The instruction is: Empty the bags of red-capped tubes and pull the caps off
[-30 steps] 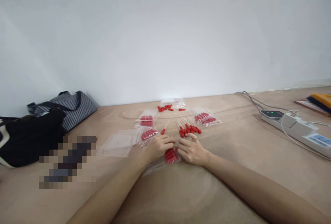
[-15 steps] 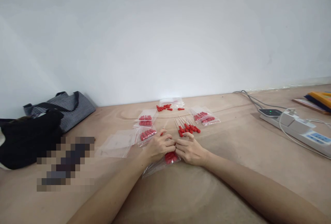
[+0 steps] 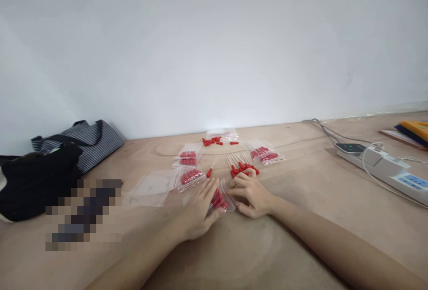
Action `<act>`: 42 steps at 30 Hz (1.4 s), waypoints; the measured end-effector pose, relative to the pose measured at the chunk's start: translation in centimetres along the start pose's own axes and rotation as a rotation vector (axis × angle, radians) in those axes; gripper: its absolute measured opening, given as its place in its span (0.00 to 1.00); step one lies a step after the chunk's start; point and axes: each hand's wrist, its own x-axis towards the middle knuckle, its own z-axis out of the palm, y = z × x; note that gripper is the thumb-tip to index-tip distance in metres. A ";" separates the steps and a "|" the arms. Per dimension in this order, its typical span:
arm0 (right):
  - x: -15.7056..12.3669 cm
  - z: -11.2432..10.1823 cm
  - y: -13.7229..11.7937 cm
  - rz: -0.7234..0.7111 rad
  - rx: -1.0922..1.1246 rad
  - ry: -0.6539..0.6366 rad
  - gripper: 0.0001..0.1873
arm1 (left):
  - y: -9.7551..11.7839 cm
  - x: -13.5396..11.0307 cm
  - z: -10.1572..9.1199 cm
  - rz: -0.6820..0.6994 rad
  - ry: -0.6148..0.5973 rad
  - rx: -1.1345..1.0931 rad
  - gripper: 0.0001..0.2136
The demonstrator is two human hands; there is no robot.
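My left hand (image 3: 199,209) lies flat with fingers stretched over the left part of a clear zip bag (image 3: 230,205) holding red rubber bulbs (image 3: 219,200). At the bag's right edge is my right hand (image 3: 251,194), its fingers bent and thumb apart; I cannot tell whether its fingertips touch the plastic. Just beyond it lie several slim clear droppers with red bulbs (image 3: 238,166), partly hidden by the fingers. A single dropper with a red bulb (image 3: 209,173) rests past my left fingertips. Left of that sits another filled zip bag (image 3: 191,176).
Flat clear bags (image 3: 150,187) lie to the left. More filled bags (image 3: 188,158) are behind them, with others (image 3: 264,152) at right. Loose red bulbs (image 3: 211,141) lie near the wall. A striped bag (image 3: 100,145) stands left; a power strip (image 3: 397,176) is at right.
Both hands were pinched together at the zip bag. My left hand has flattened over it, while my right hand has parted from the left and loosened its fingers.
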 end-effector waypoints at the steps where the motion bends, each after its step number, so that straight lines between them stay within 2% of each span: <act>1: 0.0 -0.2 0.0 0.027 0.065 -0.020 0.15 | 0.2 -0.5 0.2 0.009 -0.047 -0.006 0.30; 4: 0.3 -0.2 0.0 0.112 0.187 -0.054 0.14 | 0.2 -1.2 0.7 0.046 -0.108 -0.010 0.30; 11: 1.0 0.3 -0.5 0.240 0.202 -0.093 0.11 | 0.0 -0.4 0.8 0.146 -0.074 -0.011 0.30; 15: 1.1 0.5 -0.5 0.232 0.161 -0.136 0.10 | -0.1 -0.4 0.9 0.194 -0.048 0.010 0.30; 22: 1.2 0.2 -0.5 0.180 0.190 -0.209 0.18 | -0.6 -0.4 1.4 0.216 0.002 0.046 0.29; 29: 1.2 0.0 -0.8 0.166 0.291 -0.163 0.13 | -0.7 -0.4 1.4 0.200 -0.013 0.057 0.30; 37: 1.8 -0.9 -1.2 0.149 0.241 -0.293 0.14 | -0.4 -0.6 1.3 0.198 -0.002 0.034 0.28; 42: 1.7 -1.0 -1.9 0.161 0.224 -0.266 0.14 | -0.7 -0.5 1.5 0.197 -0.015 0.029 0.29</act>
